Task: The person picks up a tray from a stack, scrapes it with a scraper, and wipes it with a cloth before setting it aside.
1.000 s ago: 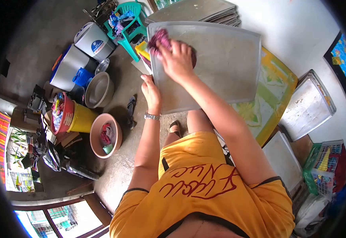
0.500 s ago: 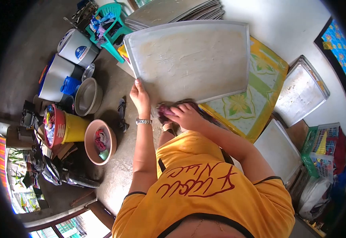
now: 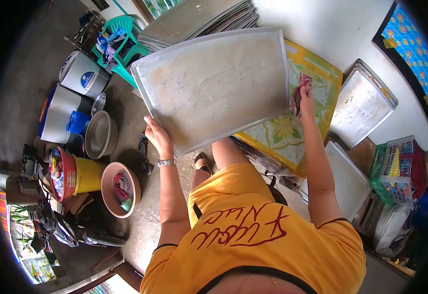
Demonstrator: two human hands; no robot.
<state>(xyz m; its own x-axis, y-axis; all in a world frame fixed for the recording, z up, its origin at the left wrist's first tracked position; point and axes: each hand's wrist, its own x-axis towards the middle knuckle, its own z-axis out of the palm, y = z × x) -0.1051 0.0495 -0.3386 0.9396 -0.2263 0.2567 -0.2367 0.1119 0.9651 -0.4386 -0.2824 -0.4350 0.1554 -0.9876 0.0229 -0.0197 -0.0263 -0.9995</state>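
Observation:
A large metal baking tray [image 3: 216, 90] with a raised rim is held up tilted in front of me. My left hand [image 3: 158, 136] grips its lower left edge, thumb on the near face and fingers hidden behind. In my right hand [image 3: 306, 100] is a crumpled maroon rag [image 3: 300, 88], close to the tray's right edge. Beneath lies a table [image 3: 317, 122] with a yellow and green flower-patterned cover, partly hidden by the tray.
Stacked trays [image 3: 189, 22] stand behind, and more trays [image 3: 363, 105] lean at the wall on the right. Plastic crates [image 3: 395, 166] sit below them. On the left floor are a pink basin [image 3: 107, 191] with cloths, a yellow bucket [image 3: 87, 175] and a green chair [image 3: 138, 49].
My right hand has moved with the rag from the tray's lower edge up to its right side. The tray has shifted slightly left in view, with my left hand still on it.

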